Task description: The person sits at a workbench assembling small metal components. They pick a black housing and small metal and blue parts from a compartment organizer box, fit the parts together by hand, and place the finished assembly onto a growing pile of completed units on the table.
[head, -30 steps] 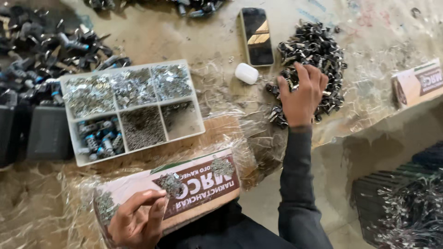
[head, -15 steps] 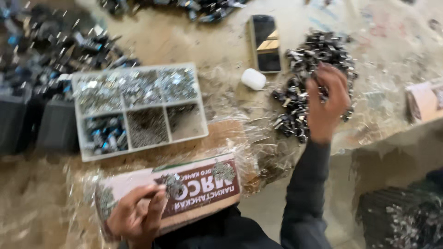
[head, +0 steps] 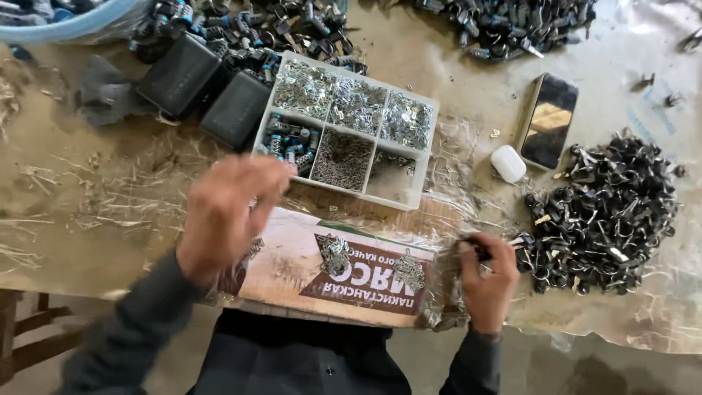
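Note:
My left hand [head: 227, 212] hovers blurred over the left end of a printed cardboard board [head: 292, 274] wrapped in clear film, just below a white compartment box [head: 428, 157]. Its fingers curl downward and I cannot tell whether they hold anything. My right hand [head: 488, 281] rests at the board's right end, pinching a small black part [head: 479, 252] beside a pile of black clip-like parts [head: 607, 212]. Two small clusters of metal pieces [head: 335, 254] lie on the board. The box holds shiny metal bits, fine springs or pins and some blue-and-black parts.
A dark phone [head: 550, 121] and a white earbud case [head: 508, 163] lie between the box and the pile. Two black cases [head: 235, 110] sit left of the box. More black parts [head: 512, 22] lie along the far edge, with a blue basin rim [head: 66, 25] at top left.
My right hand has drawn back from the pile of black parts to the board's right end with a part in it. My left hand has lifted off the board toward the box.

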{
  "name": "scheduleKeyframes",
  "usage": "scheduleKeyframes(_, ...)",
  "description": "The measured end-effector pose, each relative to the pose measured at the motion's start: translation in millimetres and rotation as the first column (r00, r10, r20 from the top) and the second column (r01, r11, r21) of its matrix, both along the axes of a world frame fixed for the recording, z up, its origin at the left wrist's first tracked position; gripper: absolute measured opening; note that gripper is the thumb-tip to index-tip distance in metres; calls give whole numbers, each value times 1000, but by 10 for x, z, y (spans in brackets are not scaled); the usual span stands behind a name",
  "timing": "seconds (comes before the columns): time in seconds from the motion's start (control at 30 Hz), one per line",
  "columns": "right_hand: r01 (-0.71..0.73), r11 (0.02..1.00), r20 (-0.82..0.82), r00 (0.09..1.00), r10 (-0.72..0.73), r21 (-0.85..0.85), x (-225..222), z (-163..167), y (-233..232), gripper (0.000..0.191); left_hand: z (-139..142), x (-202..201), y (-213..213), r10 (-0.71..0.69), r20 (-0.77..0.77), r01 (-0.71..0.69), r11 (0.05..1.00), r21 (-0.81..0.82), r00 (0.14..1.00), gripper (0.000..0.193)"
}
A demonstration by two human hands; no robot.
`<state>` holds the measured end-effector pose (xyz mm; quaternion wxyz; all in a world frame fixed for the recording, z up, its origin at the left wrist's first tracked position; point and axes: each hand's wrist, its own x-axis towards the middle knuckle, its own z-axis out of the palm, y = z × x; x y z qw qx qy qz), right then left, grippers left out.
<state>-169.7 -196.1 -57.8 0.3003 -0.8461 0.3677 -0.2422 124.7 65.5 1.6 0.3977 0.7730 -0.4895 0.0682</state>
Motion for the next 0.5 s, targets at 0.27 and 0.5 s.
scheduleKeyframes(0.27, -41, 996, 285, 958, 18, 76, 94, 320, 323, 23, -147, 625, -586, -156, 266, 75, 954, 292, 951, 15)
scheduleKeyframes(0.5, -325, 875, 487, 865, 121, 359, 306, 437, 699, 30, 415, 19, -355, -134, 310, 129, 991, 37, 941, 13)
